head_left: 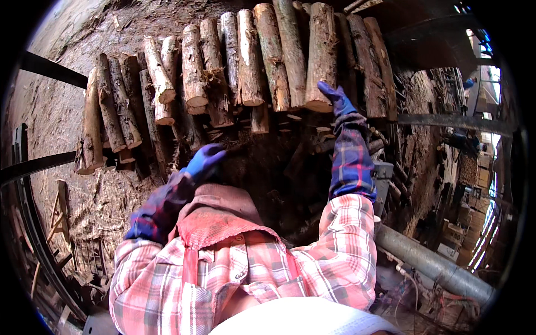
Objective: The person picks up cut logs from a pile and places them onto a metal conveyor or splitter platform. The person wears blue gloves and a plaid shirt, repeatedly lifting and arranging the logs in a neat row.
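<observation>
Both my hands wear blue gloves, with dark plaid sleeve covers on the forearms. My right hand is raised to the near end of a thick log, its fingers stretched out against the log's lower right side. Lower and to the left, my left hand hovers in front of the row, slightly blurred. Its fingers point right and appear apart, with nothing plainly in them. Nearest above it are a pale-ended log and a rough, bark-shedding log.
Several cut logs lie side by side in a long row; one at the left end sits lower. Dark metal bars stick out at the left, and another bar at the right. A thick grey pipe runs at the lower right.
</observation>
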The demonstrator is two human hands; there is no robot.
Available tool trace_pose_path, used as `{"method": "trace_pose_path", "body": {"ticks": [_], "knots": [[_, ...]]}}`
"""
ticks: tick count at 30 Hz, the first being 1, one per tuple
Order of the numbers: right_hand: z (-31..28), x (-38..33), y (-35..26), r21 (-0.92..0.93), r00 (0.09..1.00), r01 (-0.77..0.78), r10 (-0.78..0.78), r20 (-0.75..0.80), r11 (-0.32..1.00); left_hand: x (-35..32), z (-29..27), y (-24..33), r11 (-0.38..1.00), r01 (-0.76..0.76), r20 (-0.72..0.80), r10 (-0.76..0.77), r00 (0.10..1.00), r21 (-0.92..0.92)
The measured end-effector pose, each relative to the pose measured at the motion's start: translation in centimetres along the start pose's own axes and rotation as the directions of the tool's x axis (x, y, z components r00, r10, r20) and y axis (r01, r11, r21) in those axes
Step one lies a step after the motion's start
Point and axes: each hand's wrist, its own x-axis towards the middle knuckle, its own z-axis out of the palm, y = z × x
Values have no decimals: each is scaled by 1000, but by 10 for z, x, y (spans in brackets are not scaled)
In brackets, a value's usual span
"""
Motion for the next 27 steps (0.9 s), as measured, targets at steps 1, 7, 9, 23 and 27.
{"method": "trace_pose_path", "body": {"ticks": [1, 7, 9, 23, 27], "knots": [[2, -31, -2, 193, 992, -114, 102, 73, 975, 19, 23, 18, 990, -1, 70, 11, 998, -140], [67, -248, 35, 716, 977, -177, 206, 48, 676, 72, 113, 64, 766, 195, 335, 28, 942, -613], [87, -309, 58, 692, 984, -79, 166, -59, 717, 63, 145, 83, 711, 352, 416, -92, 905, -609], [71, -582, 64, 772, 986, 93, 52, -161, 629, -78, 284, -10, 856, -82, 222, 222, 949, -510], [53, -599, 46, 791, 996, 4, -70, 49, 612, -102, 298, -3, 871, -337, 70, 384, 921, -357]]}}
